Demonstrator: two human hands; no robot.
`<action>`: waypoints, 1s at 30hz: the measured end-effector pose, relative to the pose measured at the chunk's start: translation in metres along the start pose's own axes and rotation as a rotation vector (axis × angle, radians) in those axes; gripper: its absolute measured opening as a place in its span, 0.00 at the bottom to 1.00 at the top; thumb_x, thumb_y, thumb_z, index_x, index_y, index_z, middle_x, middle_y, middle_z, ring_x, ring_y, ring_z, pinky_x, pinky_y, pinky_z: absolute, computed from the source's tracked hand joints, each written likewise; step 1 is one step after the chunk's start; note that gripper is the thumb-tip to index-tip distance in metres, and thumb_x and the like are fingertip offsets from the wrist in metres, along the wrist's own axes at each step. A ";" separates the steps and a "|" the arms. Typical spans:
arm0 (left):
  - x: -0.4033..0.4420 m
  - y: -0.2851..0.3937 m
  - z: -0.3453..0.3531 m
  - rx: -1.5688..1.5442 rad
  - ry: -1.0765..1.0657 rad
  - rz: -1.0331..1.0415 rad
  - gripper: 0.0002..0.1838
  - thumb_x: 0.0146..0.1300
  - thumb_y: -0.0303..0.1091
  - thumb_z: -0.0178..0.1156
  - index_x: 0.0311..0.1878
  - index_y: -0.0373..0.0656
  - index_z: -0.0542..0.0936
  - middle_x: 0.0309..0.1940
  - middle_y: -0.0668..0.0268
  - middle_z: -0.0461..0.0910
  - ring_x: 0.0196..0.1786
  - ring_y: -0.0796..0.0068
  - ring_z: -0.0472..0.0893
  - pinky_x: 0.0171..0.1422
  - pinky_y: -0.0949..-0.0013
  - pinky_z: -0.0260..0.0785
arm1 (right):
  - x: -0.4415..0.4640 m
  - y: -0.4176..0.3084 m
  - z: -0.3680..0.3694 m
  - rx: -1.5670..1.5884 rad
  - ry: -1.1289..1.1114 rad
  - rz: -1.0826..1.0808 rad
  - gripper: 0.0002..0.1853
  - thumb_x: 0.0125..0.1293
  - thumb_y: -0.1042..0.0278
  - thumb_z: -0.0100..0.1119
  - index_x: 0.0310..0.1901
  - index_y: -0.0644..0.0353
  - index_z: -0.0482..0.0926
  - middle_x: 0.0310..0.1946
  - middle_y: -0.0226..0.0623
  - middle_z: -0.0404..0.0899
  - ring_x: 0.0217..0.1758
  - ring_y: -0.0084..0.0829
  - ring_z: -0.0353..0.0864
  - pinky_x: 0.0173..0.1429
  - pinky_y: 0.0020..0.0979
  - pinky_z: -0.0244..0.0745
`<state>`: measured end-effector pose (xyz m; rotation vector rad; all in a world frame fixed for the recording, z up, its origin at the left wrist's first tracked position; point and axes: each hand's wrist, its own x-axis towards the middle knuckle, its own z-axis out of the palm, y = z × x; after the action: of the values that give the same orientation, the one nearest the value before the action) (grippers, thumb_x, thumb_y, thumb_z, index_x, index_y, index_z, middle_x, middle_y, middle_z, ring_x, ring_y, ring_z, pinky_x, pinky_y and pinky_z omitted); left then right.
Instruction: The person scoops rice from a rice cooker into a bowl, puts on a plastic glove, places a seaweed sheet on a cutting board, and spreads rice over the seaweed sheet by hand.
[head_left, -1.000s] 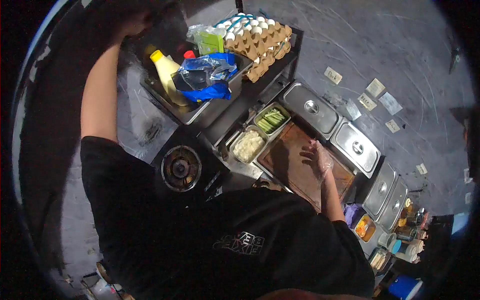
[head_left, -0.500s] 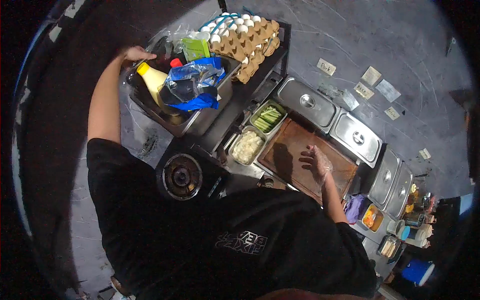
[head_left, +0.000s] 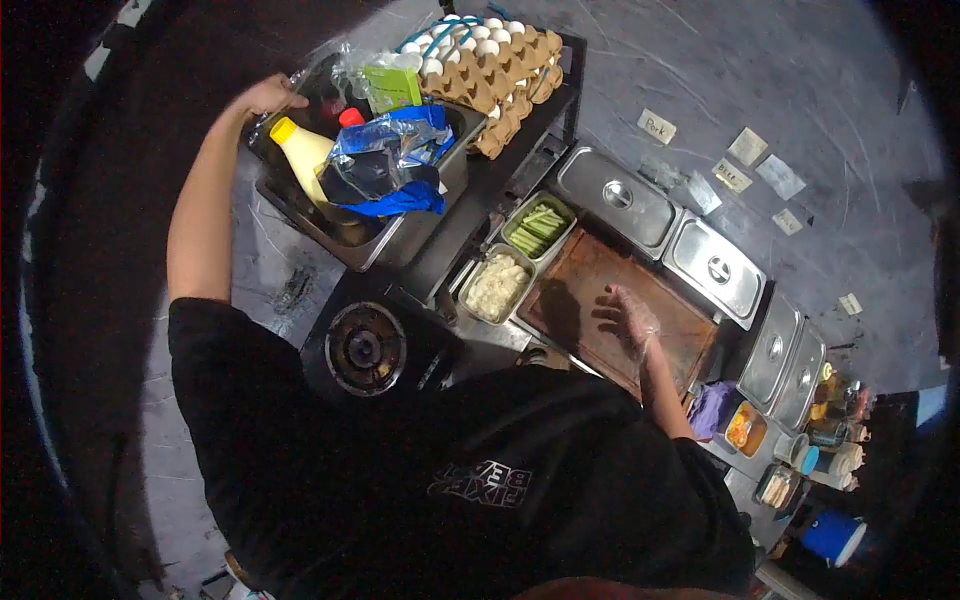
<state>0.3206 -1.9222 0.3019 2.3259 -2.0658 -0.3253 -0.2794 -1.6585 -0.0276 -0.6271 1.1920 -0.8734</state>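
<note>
My left hand [head_left: 272, 97] is at the far left corner of a metal tub [head_left: 375, 250], its fingers closed on something I cannot make out, near clear plastic. In the tub are a yellow-capped bottle [head_left: 305, 155], a blue torn packet [head_left: 405, 150], a green packet [head_left: 392, 88] and a red cap [head_left: 351, 117]. My right hand [head_left: 632, 318], in a clear plastic glove, hovers over a brown board [head_left: 580, 275] with fingers spread and holds nothing. Beside the board stand containers of sliced green vegetable [head_left: 538, 230] and a pale white food [head_left: 496, 288].
Egg cartons [head_left: 490, 75] are stacked behind the tub. A round burner [head_left: 365, 348] is at the lower left. Lidded metal pans [head_left: 618, 195] line the board's far side. A container of orange food [head_left: 745, 428], a purple cloth [head_left: 710, 408] and a blue bucket [head_left: 832, 538] are at right.
My left hand has come out of the dark upper area to the tub's corner, its fingers now more curled. My right hand has stayed over the board, fingers apart. The view has shifted slightly.
</note>
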 end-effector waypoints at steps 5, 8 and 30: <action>-0.011 0.003 -0.010 0.109 -0.028 0.048 0.33 0.50 0.52 0.71 0.49 0.33 0.77 0.40 0.58 0.81 0.43 0.66 0.79 0.48 0.64 0.71 | 0.007 0.007 0.002 -0.048 -0.033 0.006 0.25 0.70 0.46 0.50 0.59 0.56 0.69 0.50 0.44 0.78 0.47 0.40 0.81 0.44 0.39 0.75; -0.022 0.009 0.004 0.206 0.080 0.060 0.32 0.51 0.49 0.71 0.50 0.31 0.76 0.41 0.52 0.82 0.44 0.64 0.80 0.48 0.61 0.72 | 0.005 0.008 0.005 -0.035 -0.034 0.009 0.24 0.70 0.46 0.51 0.58 0.56 0.70 0.50 0.44 0.78 0.47 0.40 0.81 0.44 0.38 0.75; 0.001 -0.007 0.012 0.194 0.147 0.347 0.15 0.55 0.33 0.68 0.30 0.36 0.72 0.29 0.50 0.76 0.33 0.59 0.76 0.38 0.58 0.68 | 0.007 0.013 0.004 -0.097 -0.062 0.034 0.26 0.71 0.48 0.49 0.61 0.59 0.68 0.52 0.44 0.77 0.48 0.38 0.81 0.45 0.37 0.76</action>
<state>0.3255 -1.9208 0.2891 1.9514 -2.4586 0.0547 -0.2715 -1.6570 -0.0406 -0.7058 1.1909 -0.7659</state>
